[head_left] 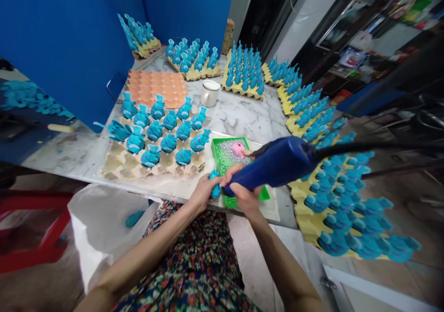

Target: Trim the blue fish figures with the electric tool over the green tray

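Observation:
My left hand point(203, 189) is closed on a small blue bird- or fish-shaped figurine point(215, 187) at the table's front edge. My right hand point(248, 198) grips a dark blue corded power tool point(274, 162); its nose end is close beside the figurine, and the contact point is hidden by fingers. Under the tool stands a green perforated basket point(219, 157). Silvery beads point(227, 151) lie in it with a pink figurine point(237, 149) on top. To the left, a pulp egg tray point(118, 159) carries several similar blue figurines point(169, 142).
A white mug point(210, 94) stands behind the basket, near an orange egg tray point(157, 84). Yellow trays point(298, 205) of blue figurines line the right and back. The black cord point(347, 149) runs right. A white bag point(95, 224) hangs open below the front edge.

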`<state>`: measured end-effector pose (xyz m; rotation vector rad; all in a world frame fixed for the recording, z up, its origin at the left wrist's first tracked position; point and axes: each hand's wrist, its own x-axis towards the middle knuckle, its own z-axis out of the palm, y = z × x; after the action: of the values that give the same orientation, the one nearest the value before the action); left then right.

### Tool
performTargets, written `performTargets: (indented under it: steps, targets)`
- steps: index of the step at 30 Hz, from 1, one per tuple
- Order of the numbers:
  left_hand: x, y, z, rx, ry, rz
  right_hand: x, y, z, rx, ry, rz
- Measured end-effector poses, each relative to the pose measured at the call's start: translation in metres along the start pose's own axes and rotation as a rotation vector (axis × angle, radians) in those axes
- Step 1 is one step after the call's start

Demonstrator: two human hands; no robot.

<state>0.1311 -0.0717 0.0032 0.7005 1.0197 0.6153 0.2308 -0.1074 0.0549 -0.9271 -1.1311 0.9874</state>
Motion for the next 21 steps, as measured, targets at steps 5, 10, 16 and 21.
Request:
performTargets:
  steps: [5, 10, 16, 21]
  targets:
    - [-0.003, 0.009, -0.015, 0.187, -0.104, -0.053, 0.008, -0.013, -0.004, 0.048, -0.03, -0.091]
    - [-0.003, 0.001, -0.018, 0.072, -0.048, -0.015, 0.0, 0.007, -0.015, -0.111, 0.199, -0.074]
    - [-0.003, -0.003, -0.017, -0.007, -0.053, 0.008, -0.009, 0.021, -0.018, -0.081, 0.275, -0.051]
    - [-0.005, 0.001, -0.017, 0.002, -0.053, -0.019, -0.013, 0.022, -0.019, -0.1, 0.262, -0.073]
